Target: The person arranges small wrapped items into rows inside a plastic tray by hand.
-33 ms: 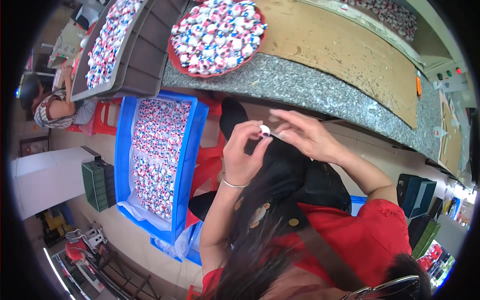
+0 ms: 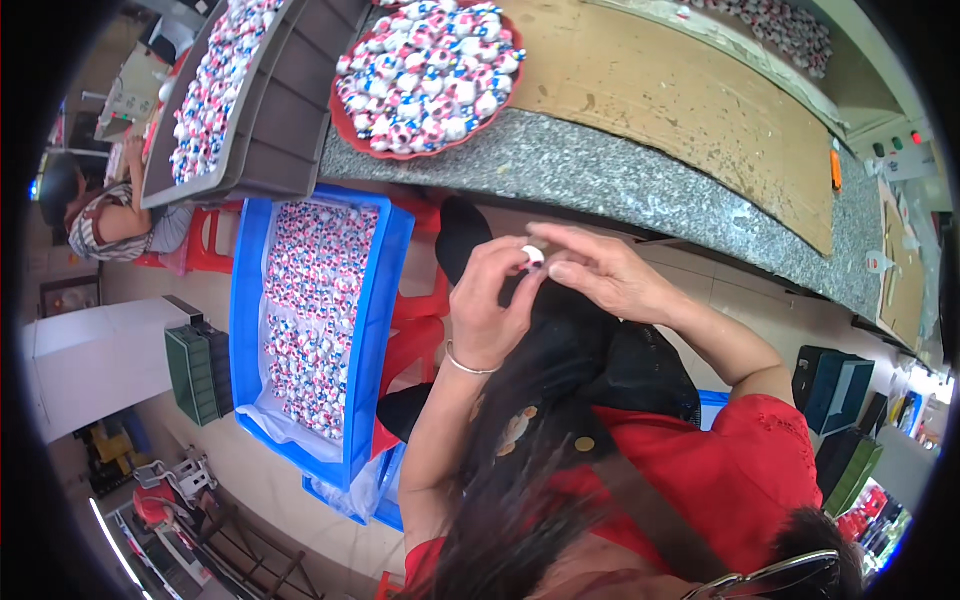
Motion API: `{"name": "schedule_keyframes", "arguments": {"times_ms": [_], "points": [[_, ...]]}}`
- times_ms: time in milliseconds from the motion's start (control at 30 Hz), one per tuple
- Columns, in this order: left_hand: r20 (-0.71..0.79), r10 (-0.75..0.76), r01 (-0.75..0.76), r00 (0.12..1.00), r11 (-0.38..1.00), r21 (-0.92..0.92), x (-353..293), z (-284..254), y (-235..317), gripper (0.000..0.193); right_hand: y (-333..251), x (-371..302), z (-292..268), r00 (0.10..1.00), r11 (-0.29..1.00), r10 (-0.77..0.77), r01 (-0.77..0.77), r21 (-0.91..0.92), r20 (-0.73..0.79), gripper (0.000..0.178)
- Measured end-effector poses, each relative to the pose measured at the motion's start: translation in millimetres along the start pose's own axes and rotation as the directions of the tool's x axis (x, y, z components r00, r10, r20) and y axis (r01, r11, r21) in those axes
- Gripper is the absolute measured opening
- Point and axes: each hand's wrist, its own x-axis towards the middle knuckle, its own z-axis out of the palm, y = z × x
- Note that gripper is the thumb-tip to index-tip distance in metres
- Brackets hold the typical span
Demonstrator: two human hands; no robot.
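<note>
One co-worker (image 2: 118, 222) in a patterned top sits at far left, with a green crate (image 2: 197, 372) on the floor nearer by. Next, a grey bin (image 2: 275, 150) and a blue tray (image 2: 375, 320) lined with whitish sheeting each hold many small white, pink and blue pieces. A red bowl (image 2: 420, 153) heaped with similar pieces stands on the speckled table (image 2: 590, 165). Before it, the left hand (image 2: 492, 308) has its grip closed, thumb and fingertips pinching one small white piece (image 2: 533, 254). Just beside, the right hand (image 2: 622, 282) arches, thumb and fingers parted; whether it touches the piece I cannot tell. Cardboard (image 2: 690, 120) covers the table beyond, an orange object (image 2: 837, 170) near its right edge.
</note>
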Motion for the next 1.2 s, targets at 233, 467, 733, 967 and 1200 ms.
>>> {"name": "schedule_keyframes", "arguments": {"times_ms": [233,467,733,967,1200], "points": [[0.076,0.063,-0.072,0.995,0.989,0.131,42,25,22,0.054,5,26,-59,0.962,0.996,0.034,-0.01,0.09,-0.272,0.027],[-0.044,-0.273,0.276,0.961,0.953,0.125,-29,-56,-19,0.022,7,114,-349,0.591,0.556,-0.496,-0.346,-0.756,-0.636,0.072],[-0.554,-0.568,0.669,0.608,0.743,-0.027,-168,-175,-86,0.01,12,35,-43,0.782,0.325,-0.611,0.39,-0.862,0.123,0.032],[-0.665,-0.445,0.774,0.599,0.535,0.339,-213,-262,-193,0.008,50,157,200,0.729,0.694,-0.313,0.613,-0.377,0.608,0.024],[-0.463,-0.589,0.733,0.662,0.38,0.564,-192,-277,-236,0.02,86,289,287,0.568,0.407,-0.309,0.804,-0.434,0.763,0.018]]}}
